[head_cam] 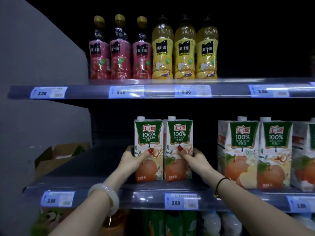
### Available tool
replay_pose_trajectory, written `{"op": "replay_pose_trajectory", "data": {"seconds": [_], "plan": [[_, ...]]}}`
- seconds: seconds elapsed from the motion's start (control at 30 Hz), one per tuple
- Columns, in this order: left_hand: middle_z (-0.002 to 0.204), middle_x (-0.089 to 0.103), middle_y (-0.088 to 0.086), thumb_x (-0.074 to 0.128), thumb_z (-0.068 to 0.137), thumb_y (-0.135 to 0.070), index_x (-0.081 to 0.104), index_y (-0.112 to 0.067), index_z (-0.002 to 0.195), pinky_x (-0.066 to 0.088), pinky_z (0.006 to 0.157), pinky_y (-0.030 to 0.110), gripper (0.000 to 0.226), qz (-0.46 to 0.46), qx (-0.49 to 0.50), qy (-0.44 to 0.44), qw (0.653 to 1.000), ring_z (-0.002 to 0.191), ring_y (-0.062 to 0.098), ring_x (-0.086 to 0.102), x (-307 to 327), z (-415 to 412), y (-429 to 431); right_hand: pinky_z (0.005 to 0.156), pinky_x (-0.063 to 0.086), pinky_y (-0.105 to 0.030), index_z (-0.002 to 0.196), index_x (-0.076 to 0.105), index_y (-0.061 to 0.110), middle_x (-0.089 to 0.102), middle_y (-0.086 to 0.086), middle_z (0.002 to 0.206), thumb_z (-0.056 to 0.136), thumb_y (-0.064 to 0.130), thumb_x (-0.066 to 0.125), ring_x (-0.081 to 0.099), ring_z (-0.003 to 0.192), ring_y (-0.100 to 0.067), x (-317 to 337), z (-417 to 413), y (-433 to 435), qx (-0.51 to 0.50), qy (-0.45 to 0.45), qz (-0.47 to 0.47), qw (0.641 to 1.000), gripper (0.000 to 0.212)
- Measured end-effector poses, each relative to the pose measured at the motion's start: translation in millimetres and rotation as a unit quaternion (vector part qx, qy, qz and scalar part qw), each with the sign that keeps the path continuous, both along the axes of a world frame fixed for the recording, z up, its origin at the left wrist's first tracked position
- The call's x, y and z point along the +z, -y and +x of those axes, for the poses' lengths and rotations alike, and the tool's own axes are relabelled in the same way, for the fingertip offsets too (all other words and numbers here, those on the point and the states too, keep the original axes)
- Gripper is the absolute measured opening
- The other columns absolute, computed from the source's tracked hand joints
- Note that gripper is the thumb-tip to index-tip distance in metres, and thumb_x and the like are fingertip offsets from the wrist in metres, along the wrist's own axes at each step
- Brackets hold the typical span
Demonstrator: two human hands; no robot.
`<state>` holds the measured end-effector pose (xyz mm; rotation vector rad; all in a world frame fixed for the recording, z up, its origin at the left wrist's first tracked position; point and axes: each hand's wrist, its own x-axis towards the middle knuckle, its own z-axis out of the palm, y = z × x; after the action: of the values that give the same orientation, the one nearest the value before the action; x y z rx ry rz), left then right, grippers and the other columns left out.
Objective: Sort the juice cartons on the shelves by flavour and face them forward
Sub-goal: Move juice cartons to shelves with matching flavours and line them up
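Pressure inward should help: left grip holds left carton, right grip holds right carton; slide both toward apple row at three o'clock, labels forward.

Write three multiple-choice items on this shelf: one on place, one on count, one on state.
1. The yellow bottles stand:
A. right of the red bottles
B. left of them
C. on the lower shelf

2. The red bottles number:
A. two
B. three
C. five

3. The two cartons held between the left hand and right hand are:
A. lying flat
B. turned backward
C. upright, fronts forward

Key:
1. A, they continue the row rightward.
2. B, three stand side by side.
3. C, both fronts face the camera.
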<state>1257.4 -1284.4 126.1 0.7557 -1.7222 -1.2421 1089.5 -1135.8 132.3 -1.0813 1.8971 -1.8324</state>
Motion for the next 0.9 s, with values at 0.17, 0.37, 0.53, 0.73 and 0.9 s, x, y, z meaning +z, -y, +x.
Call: {"op": "replay_pose_trajectory", "data": {"seconds": [0.17, 0.37, 0.53, 0.73, 0.9], "plan": [[0.104, 0.071, 0.005, 0.079, 0.073, -0.032, 0.055, -0.011, 0.117, 0.052, 0.077, 0.027, 0.054, -0.027, 0.030, -0.028, 0.999, 0.092, 0.019, 0.068, -11, -17, 5, 0.090, 0.052, -0.033, 0.118, 0.060, 0.009, 0.068, -0.006, 0.106, 0.087, 0.030, 0.065, 0.064, 0.097, -0.021, -5, -4, 9, -0.003, 0.011, -0.022, 1.000, 0.038], [0.097, 0.071, -0.003, 0.077, 0.074, -0.037, 0.057, -0.018, 0.112, 0.048, 0.069, 0.020, 0.047, -0.054, 0.033, -0.014, 0.998, 0.085, 0.011, 0.067, -13, -12, 7, 0.078, 0.053, -0.023, 0.114, 0.063, 0.008, 0.068, -0.007, 0.107, 0.087, 0.029, 0.065, 0.064, 0.090, -0.016, -5, -3, 4, -0.001, 0.003, -0.019, 1.000, 0.033], [0.089, 0.071, -0.010, 0.077, 0.065, -0.051, 0.056, -0.020, 0.109, 0.055, 0.067, 0.026, 0.057, -0.057, 0.004, -0.005, 0.998, 0.079, 0.007, 0.068, -12, -7, -3, 0.094, 0.051, -0.036, 0.112, 0.063, 0.008, 0.069, -0.006, 0.108, 0.085, 0.033, 0.067, 0.064, 0.100, -0.020, -4, -6, -8, -0.025, -0.017, 0.004, 1.000, 0.037], [0.095, 0.074, -0.005, 0.075, 0.054, -0.061, 0.059, -0.025, 0.103, 0.057, 0.079, 0.036, 0.062, -0.052, -0.055, -0.003, 0.997, 0.086, 0.013, 0.071, -10, -14, -23, 0.084, 0.052, -0.032, 0.111, 0.063, 0.008, 0.070, -0.006, 0.105, 0.086, 0.042, 0.063, 0.064, 0.097, -0.022, -7, -15, -36, -0.077, -0.089, 0.035, 0.992, 0.042], [0.096, 0.074, -0.004, 0.072, 0.052, -0.063, 0.061, -0.024, 0.105, 0.058, 0.077, 0.035, 0.067, -0.051, -0.076, -0.004, 0.996, 0.087, 0.013, 0.071, -9, -20, -36, 0.058, 0.048, -0.018, 0.111, 0.059, 0.006, 0.067, -0.005, 0.104, 0.087, 0.046, 0.061, 0.065, 0.083, -0.019, -6, -14, -54, -0.127, -0.115, 0.051, 0.984, 0.046]]}}
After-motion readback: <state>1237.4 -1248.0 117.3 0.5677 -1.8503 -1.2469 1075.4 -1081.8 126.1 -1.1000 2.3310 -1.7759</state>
